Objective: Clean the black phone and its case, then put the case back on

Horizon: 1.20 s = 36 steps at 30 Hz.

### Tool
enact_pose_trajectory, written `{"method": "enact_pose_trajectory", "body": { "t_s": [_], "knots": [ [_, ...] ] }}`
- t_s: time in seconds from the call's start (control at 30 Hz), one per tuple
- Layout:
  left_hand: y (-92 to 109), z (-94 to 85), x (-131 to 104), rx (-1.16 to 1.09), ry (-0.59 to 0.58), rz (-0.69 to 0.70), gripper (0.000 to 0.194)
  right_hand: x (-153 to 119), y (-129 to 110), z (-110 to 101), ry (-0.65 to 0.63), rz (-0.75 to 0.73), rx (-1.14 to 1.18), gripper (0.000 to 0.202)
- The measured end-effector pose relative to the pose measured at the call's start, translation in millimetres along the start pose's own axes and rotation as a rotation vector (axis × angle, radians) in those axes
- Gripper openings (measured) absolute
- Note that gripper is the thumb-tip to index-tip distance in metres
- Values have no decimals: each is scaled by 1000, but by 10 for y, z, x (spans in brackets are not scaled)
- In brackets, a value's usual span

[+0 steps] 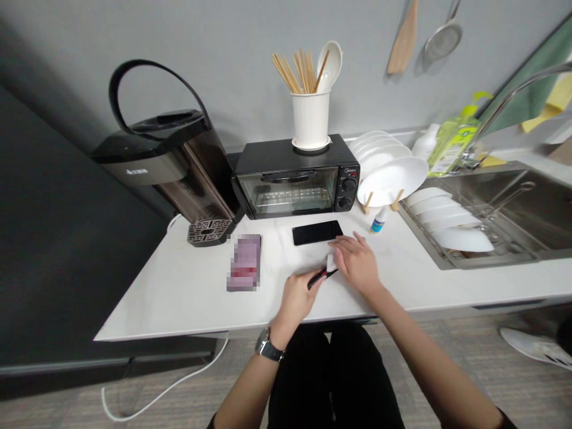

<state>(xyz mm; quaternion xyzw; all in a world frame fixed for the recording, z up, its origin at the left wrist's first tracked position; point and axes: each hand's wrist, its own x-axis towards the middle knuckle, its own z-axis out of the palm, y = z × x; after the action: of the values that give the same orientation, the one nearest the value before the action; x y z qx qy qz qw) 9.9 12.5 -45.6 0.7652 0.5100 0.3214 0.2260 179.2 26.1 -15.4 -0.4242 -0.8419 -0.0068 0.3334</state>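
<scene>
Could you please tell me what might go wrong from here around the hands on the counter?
The black-and-red item in the left hand points toward the right hand, so a slip might jab that hand. If dropped, it could scratch the flat black device lying just beyond. The small bottle stands near the right hand and might get knocked over.

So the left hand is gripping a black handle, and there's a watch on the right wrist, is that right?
Not quite: the watch is on the left wrist, as the head view shows. The left hand is indeed gripping a black handle.
</scene>
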Motion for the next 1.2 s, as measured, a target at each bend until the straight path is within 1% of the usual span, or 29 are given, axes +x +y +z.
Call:
{"method": "enact_pose_trajectory", "body": {
  "t_s": [0.07,0.13,0.17,0.23,0.3,0.33,0.4,0.47,0.5,0.53,0.6,0.63,0.67,0.77,0.83,0.87,0.93,1.0,1.13,1.2],
  "knots": [
    [16,-5,6,-16,2,4,20,22,101,-27,60,122,-49,40],
    [21,-5,12,-16,8,-6,22,25,106,-20,81,166,-61,42],
    [16,-2,13,-8,9,-13,20,15,68,-3,71,149,-51,40],
    [0,5,10,11,2,-23,20,-20,-21,37,22,26,22,37],
    [-8,8,4,13,-13,-16,19,-51,-18,44,-5,-70,18,37],
    [-5,7,2,4,-20,-6,19,-58,28,32,18,-45,-8,37],
    [10,0,1,-24,-23,10,22,-53,145,-4,88,78,-53,41],
    [19,-7,4,-41,-17,14,25,-39,177,-15,131,156,-77,43],
    [16,-9,5,-39,-12,9,25,-34,142,-4,134,157,-75,42],
    [11,-10,6,-32,-11,2,23,-30,85,15,121,128,-60,39],
    [-1,-11,5,-16,-13,-12,22,-20,-25,52,62,-14,10,36],
    [-3,-11,5,-13,-13,-17,23,-10,-45,61,47,-62,8,35],
    [1,-13,6,-18,-12,-18,23,3,-34,61,49,-66,-13,33],
    [28,-22,12,-49,-1,-15,23,53,81,44,125,76,-75,39],
    [35,-27,16,-52,1,-16,23,73,79,64,157,126,-88,40],
    [31,-28,16,-44,0,-18,23,74,42,83,150,106,-82,37],
    [15,-25,11,-21,-1,-20,24,67,-44,114,107,16,-52,32],
    [4,-18,5,-9,-1,-19,24,61,-60,103,67,-58,-41,30],
    [3,6,3,-15,-1,-10,23,71,47,32,147,99,-89,41],
    [-9,18,5,7,3,-18,23,65,18,42,153,95,-79,39]
  ]
}}
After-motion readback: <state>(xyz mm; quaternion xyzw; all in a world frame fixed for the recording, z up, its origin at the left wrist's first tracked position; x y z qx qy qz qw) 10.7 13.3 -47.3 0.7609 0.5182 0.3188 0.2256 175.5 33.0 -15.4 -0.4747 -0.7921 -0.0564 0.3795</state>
